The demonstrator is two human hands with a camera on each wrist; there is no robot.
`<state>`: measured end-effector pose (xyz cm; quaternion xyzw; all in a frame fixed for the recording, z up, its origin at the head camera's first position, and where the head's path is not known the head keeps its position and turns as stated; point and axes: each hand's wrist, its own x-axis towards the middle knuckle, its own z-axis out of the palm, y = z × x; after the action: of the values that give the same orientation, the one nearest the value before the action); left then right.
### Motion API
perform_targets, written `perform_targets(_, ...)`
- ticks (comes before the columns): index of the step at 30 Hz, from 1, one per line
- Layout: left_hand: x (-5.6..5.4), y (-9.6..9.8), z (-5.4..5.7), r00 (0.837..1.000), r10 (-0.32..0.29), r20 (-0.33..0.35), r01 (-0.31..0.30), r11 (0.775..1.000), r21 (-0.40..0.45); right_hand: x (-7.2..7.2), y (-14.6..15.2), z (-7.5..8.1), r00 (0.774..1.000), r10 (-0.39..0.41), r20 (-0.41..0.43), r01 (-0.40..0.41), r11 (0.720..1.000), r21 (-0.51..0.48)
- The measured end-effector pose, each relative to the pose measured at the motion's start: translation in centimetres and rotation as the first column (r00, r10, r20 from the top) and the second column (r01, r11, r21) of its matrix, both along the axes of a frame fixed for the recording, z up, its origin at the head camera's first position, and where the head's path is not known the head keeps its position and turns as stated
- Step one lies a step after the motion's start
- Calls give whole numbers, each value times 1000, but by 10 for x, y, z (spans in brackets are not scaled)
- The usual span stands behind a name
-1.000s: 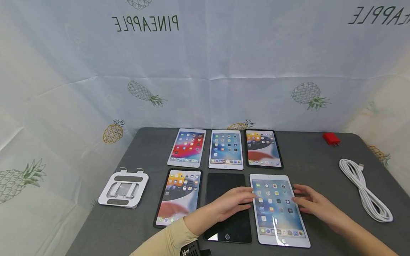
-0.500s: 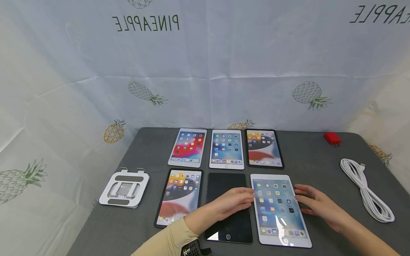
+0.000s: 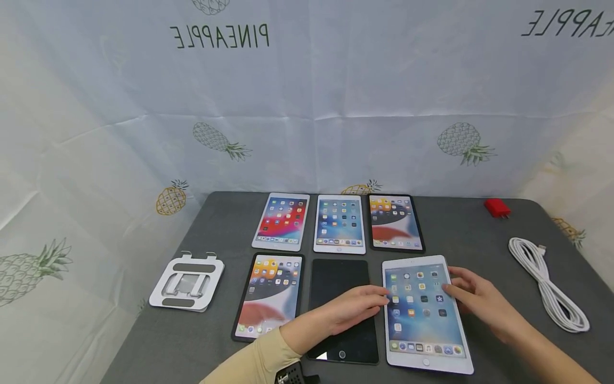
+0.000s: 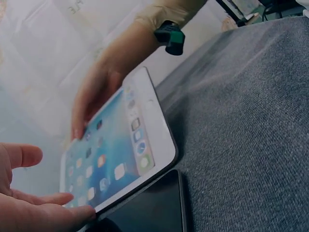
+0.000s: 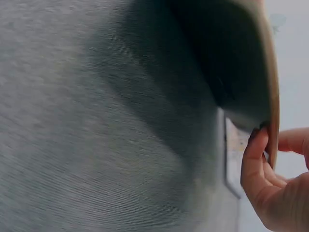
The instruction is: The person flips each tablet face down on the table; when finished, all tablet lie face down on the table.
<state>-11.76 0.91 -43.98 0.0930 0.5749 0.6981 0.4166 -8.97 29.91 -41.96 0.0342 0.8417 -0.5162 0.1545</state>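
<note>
Stand lies folded near the left edge of the bench. To its right, the front black tablet forms the left end of the front row, screen lit. Along the back edge, left to right: red-screen tablet, blue-screen tablet, rear black tablet. The dark tablet, screen unlit, lies mid front row, partly covered by the left hand.

Left hand: fingers nearly straight, thumb spread apart, fingertips at the left edge of the white tablet; nothing gripped.

White tablet: right end of the front row, just beside the dark tablet, right side raised off the bench. Whether its left edge bears on the bench cannot be told.

Right hand: pinches the right edge, thumb on the face, fingers curled beneath.

Plug sits near the back right corner; cable lies bundled near the right edge.

Caution: the white tablet could slip and drop if the right thumb loses hold on the smooth face. Uneven pressure from the left fingertips could make it pivot. Leftward drift at low height could scrape the dark tablet.
</note>
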Motion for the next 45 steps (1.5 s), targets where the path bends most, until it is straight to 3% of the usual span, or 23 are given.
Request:
perform_targets(8, 2, 8, -1, 996, -67, -59, 66, 998, -24, -6, -11, 34, 986, 84, -146, -63, 988, 142)
perform_targets(12, 2, 7, 2, 984, -132, -117, 127, 991, -47, -8, -23, 45, 976, 109, -188, -67, 974, 216)
perform_targets(16, 5, 4, 11, 955, -182, -234, 161, 981, -108, -9, -33, 52, 966, 142, -217, -92, 970, 226)
perform_targets(18, 9, 3, 17, 926, -188, -328, 149, 979, -140, -11, -37, 55, 957, 169, -234, -111, 964, 243)
perform_targets(20, 15, 3, 24, 876, -195, -441, 141, 978, -152, -13, -40, 57, 948, 193, -253, -120, 954, 275)
perform_targets(22, 20, 3, 31, 804, -203, -558, 147, 979, -144, -14, -43, 59, 940, 214, -267, -125, 942, 313)
perform_targets(23, 23, 3, 34, 754, -209, -622, 150, 978, -146, -15, -44, 60, 937, 221, -271, -127, 938, 324)
perform_targets(24, 26, 4, 38, 694, -213, -688, 151, 977, -150, -16, -45, 61, 935, 227, -273, -131, 935, 328)
perform_targets(26, 31, 5, 44, 562, -212, -800, 146, 977, -157, -17, -48, 62, 930, 239, -280, -143, 936, 323)
perform_targets(29, 38, 8, 49, 377, -187, -907, 137, 980, -145, -20, -52, 63, 922, 253, -292, -168, 943, 287)
perform_targets(30, 39, 9, 50, 329, -176, -928, 140, 981, -136, -21, -53, 62, 920, 255, -296, -176, 947, 269)
perform_targets(31, 40, 10, 50, 293, -167, -941, 147, 981, -128, -21, -55, 62, 920, 254, -299, -181, 951, 251)
perform_targets(32, 41, 11, 50, 267, -163, -950, 157, 980, -124, -22, -56, 61, 920, 252, -300, -186, 955, 233)
perform_targets(35, 41, 14, 48, 212, -160, -964, 173, 977, -124, -23, -59, 58, 928, 232, -292, -187, 967, 175)
perform_targets(40, 39, 14, 43, 154, -158, -975, 159, 978, -134, -28, -59, 49, 939, 188, -286, -161, 980, 118)
perform_targets(45, 37, 13, 40, 101, -150, -983, 138, 981, -136, -36, -56, 37, 931, 132, -339, -126, 991, 41)
